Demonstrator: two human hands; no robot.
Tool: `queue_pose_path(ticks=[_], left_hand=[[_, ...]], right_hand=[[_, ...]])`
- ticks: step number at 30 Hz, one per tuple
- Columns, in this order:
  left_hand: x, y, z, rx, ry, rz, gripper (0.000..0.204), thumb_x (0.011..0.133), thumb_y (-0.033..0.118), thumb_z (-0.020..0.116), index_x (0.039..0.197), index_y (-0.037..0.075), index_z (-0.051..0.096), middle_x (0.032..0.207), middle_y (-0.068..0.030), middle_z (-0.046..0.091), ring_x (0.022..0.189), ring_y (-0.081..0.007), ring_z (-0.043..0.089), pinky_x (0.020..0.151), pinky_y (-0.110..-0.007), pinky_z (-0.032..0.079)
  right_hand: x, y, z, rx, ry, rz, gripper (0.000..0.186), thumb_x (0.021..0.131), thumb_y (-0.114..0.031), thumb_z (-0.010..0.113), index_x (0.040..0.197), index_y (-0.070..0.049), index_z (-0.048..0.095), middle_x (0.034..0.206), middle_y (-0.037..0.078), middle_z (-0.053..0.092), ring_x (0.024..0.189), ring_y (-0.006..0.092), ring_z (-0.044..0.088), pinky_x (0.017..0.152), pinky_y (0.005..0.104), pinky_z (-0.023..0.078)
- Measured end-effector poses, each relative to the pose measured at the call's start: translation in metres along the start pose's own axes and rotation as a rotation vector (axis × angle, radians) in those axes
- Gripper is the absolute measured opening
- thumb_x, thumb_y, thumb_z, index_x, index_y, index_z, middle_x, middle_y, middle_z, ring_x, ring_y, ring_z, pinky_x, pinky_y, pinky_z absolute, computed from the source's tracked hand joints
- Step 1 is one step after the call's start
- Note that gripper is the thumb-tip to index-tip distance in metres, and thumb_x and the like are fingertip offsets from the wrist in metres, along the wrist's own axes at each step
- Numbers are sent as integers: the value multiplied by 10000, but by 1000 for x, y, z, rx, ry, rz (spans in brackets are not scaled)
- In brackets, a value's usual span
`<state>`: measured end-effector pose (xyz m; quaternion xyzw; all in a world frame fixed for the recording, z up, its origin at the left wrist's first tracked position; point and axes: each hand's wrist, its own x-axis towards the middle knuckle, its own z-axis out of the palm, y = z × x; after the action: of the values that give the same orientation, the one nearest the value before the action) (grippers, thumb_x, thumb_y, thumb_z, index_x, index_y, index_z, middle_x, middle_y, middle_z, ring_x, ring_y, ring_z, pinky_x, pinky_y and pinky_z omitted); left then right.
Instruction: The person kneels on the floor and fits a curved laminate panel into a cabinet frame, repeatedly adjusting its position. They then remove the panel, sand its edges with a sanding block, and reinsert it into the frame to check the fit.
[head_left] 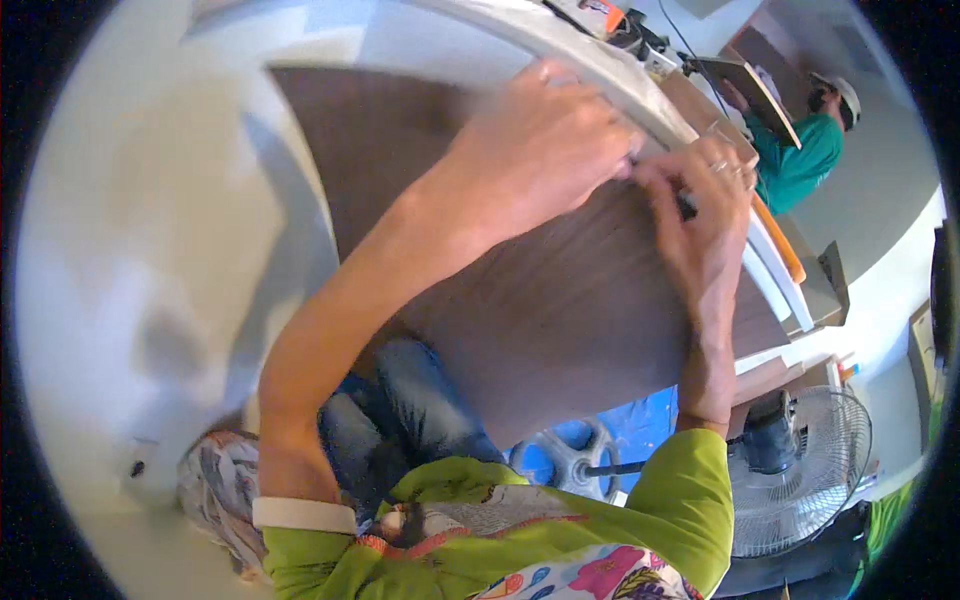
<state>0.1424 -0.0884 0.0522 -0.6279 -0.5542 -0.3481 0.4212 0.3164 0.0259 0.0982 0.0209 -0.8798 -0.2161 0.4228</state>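
Observation:
A large dark-brown wood-grain board (560,310) spreads out below my arms and reaches toward my lap. Over its far right part, my left hand (560,140) is closed, fingers curled, its outline slightly blurred. Close beside it, my right hand (705,190), with a ring on one finger, is bent in a pinch. The fingertips of both hands come together near the board's far edge. Whatever they pinch is too small or too hidden to name; a small dark spot shows under the right fingers.
A pale work surface (640,95) runs behind the board, with clutter at its back. An orange bar (780,240) lies at the right. A standing fan (790,460) is at lower right. A person in green (805,165) holds a panel (755,100). Left is a pale wall (150,250).

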Motion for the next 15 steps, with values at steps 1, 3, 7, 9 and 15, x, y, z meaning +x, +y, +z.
queue_pose_path(ticks=[1,3,7,9,15], left_hand=[[2,3,-8,-194,-217,-82,162,893,283,691,967,141,714,982,-74,707,986,-276,667,894,-443,508],[12,2,-10,-221,-361,-90,149,897,272,683,947,134,710,967,-79,705,956,-288,669,851,-436,517],[31,4,-6,-333,-520,-77,122,880,225,670,937,128,716,941,-81,704,949,-289,669,841,-435,516],[26,9,2,-332,-466,-42,112,862,210,659,923,135,716,927,-68,695,942,-276,666,834,-426,511],[2,58,-1,-341,-663,-113,181,829,137,633,991,154,714,941,-33,662,957,-221,633,865,-381,483]], right_hand=[[-4,-1,-3,8,-32,22,97,800,-147,787,858,-122,714,847,87,627,865,282,596,773,414,402],[-7,2,-6,32,-102,68,116,789,-164,791,860,-123,709,862,81,622,877,282,594,776,416,393],[-9,16,-17,148,-231,120,187,766,-155,815,900,-104,696,849,74,609,834,272,599,781,389,410],[3,31,-38,289,-280,199,232,768,-148,822,951,-101,687,838,74,602,796,268,602,768,378,434],[57,183,-75,242,-416,584,339,865,-79,745,1183,-49,632,953,92,654,858,225,685,778,347,543]])
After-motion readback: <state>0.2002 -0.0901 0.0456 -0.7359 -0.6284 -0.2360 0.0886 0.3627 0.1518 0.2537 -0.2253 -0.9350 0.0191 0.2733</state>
